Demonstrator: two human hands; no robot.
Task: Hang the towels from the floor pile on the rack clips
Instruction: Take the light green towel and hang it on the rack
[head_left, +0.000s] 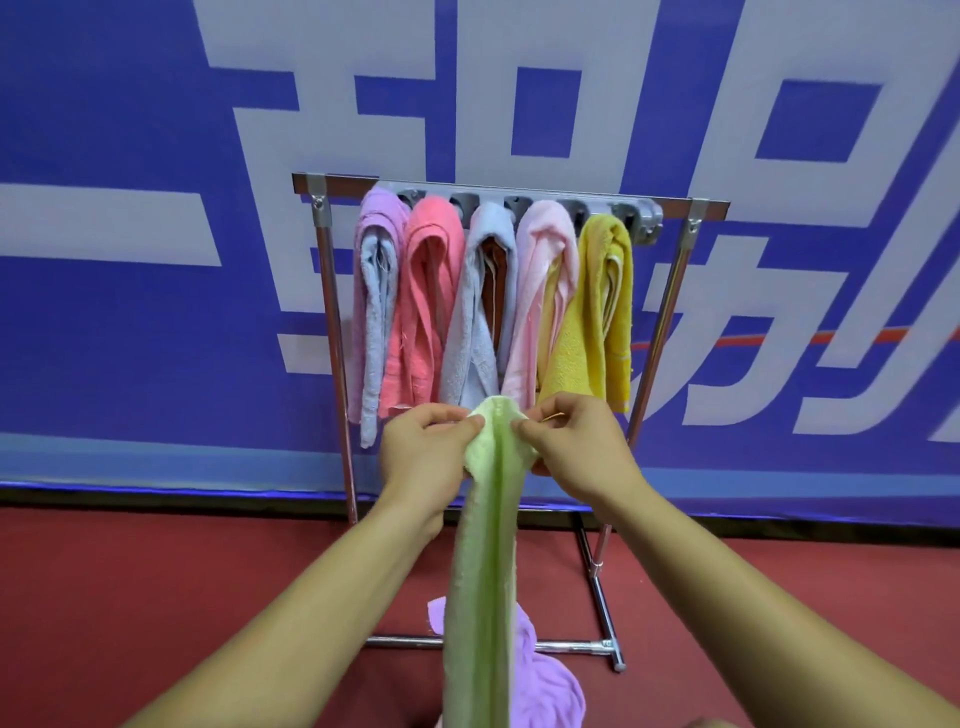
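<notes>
Together left hand (422, 453), right hand (577, 448) pinch green towel (480, 571)

Light: bright and even, probably from overhead.
Shadows: soft, gathered in the hanging towels' (434, 270) folds.
Glare: thin highlights ran down the chrome rack (660, 332) legs.
Edges: wide-angle bowing bent the banner's (104, 130) lower border.
Focus: slightly soft overall.

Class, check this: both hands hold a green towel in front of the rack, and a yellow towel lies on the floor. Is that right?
No. The head view shows the floor towel is lilac, not yellow. The left hand and right hand do hold the green towel.
</notes>
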